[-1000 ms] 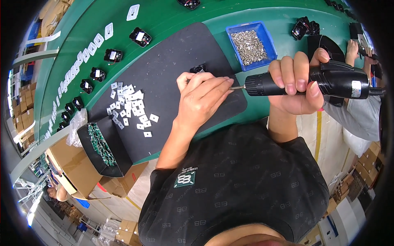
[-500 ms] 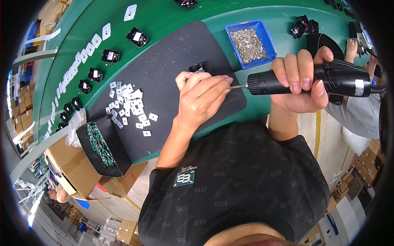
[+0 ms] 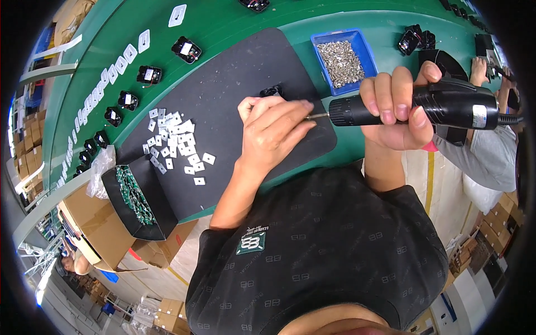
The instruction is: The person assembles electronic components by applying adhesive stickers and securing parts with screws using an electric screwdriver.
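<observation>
My right hand (image 3: 397, 109) grips a black electric screwdriver (image 3: 458, 106), held level with its bit pointing left. The screwdriver bit (image 3: 318, 115) reaches the fingertips of my left hand (image 3: 271, 134). Those left fingers are closed together around the bit's tip; whatever they pinch is hidden, and the fingertips are slightly blurred. Just beyond my left hand a small black housing (image 3: 272, 90) sits on the dark grey mat (image 3: 234, 78), partly covered by the hand. Several small white square plates (image 3: 181, 137) with dark centres lie scattered on the mat, left of my left hand.
A blue bin (image 3: 365, 58) of small metal screws stands beyond the screwdriver. At the left, a black box (image 3: 159, 195) holds green circuit boards. Black housings (image 3: 186, 49) and white frames (image 3: 144, 40) line the green belt (image 3: 234, 22). A co-worker's hand (image 3: 479, 70) shows at far right.
My right hand has moved the screwdriver slightly left, bringing its bit farther in at my left fingertips. My left hand stays in nearly the same place, its fingers shifting a little.
</observation>
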### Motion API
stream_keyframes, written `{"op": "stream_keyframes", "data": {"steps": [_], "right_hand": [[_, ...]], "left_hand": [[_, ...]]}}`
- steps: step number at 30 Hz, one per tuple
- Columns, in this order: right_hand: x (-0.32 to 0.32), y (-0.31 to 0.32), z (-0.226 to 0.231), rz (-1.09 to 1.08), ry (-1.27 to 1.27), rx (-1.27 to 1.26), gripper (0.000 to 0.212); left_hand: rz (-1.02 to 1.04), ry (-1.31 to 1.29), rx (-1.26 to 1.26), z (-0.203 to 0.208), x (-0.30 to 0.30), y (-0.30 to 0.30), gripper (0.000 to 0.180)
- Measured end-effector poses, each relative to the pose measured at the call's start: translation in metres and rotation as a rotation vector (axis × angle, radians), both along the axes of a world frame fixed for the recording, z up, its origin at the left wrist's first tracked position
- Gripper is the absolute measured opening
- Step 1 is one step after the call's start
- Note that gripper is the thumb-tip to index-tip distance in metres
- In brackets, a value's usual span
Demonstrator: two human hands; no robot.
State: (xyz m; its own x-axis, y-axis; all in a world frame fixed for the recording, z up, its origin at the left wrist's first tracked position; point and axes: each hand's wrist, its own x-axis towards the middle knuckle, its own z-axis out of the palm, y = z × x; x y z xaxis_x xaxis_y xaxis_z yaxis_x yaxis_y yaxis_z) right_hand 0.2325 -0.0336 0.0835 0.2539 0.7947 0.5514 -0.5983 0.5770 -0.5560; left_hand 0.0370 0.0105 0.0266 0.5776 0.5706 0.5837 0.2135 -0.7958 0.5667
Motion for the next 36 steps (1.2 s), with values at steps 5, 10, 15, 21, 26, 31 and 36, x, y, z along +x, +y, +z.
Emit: {"op": "stream_keyframes", "data": {"steps": [5,10,15,21,26,31,36], "right_hand": [[-0.01,0.009,-0.008,-0.093,-0.027,-0.071,0.05],[-0.031,0.025,-0.024,-0.202,-0.084,-0.122,0.045],[-0.04,0.034,-0.043,-0.297,-0.309,-0.156,0.043],[-0.04,0.039,-0.051,-0.301,-0.325,-0.172,0.042],[-0.04,0.039,-0.056,-0.284,-0.316,-0.19,0.04],[-0.039,0.041,-0.055,-0.24,-0.309,-0.198,0.036],[-0.039,0.044,-0.055,-0.197,-0.298,-0.153,0.034]], "left_hand": [[0.101,0.254,-0.234,-0.003,-0.023,0.014,0.083],[0.066,0.356,-0.257,-0.031,-0.028,0.019,0.087],[0.085,0.327,-0.285,-0.027,-0.016,0.018,0.074],[0.096,0.316,-0.295,-0.023,-0.013,0.02,0.071],[0.093,0.309,-0.283,-0.023,-0.012,0.021,0.07],[0.063,0.348,-0.331,-0.024,-0.012,0.024,0.073],[0.071,0.329,-0.363,-0.024,-0.012,0.026,0.073]]}}
